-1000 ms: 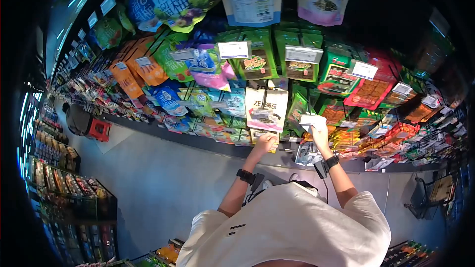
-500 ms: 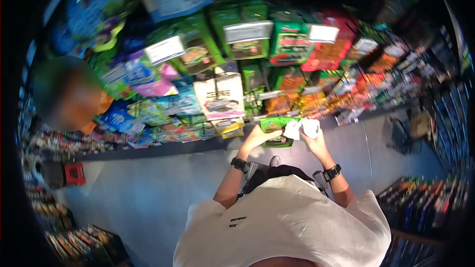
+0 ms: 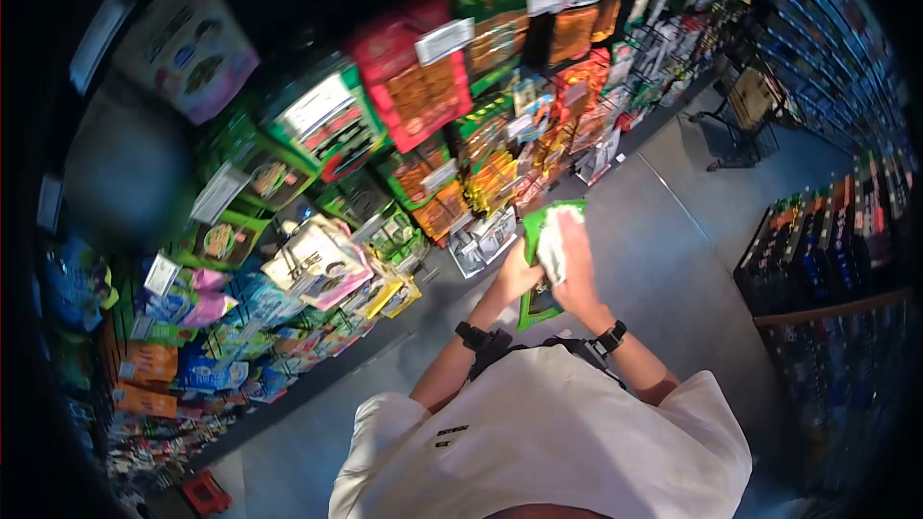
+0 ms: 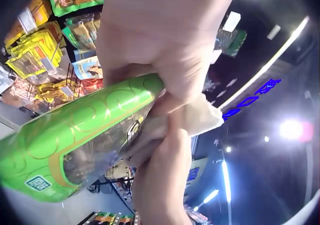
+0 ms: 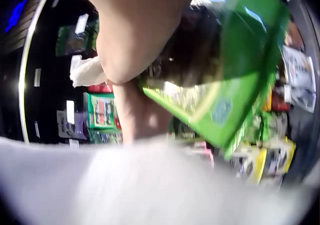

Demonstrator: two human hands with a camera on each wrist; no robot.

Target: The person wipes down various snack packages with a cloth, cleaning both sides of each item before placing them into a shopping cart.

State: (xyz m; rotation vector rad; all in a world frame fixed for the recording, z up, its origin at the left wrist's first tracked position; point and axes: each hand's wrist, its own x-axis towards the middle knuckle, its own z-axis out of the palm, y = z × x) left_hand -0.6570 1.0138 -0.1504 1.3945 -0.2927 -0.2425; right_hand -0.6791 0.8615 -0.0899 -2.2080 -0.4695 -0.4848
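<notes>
A green snack bag with a dark clear window is held in front of the body. My left hand grips it by its left side. My right hand lies over the bag's front, holding a crumpled white cloth against it. In the left wrist view the bag slants down to the left, and the cloth sticks out where both hands meet. In the right wrist view the bag extends right of the hand, which hides part of its window.
Racks of hanging snack bags with price tags run along the left and front, including a red bag and a cream bag. A low shelf stands at the right. Farther off is a cart on the grey floor.
My left hand has brought the green bag from the rack in front of my body. My right hand has moved the white cloth onto the bag. The view has turned right along the aisle.
</notes>
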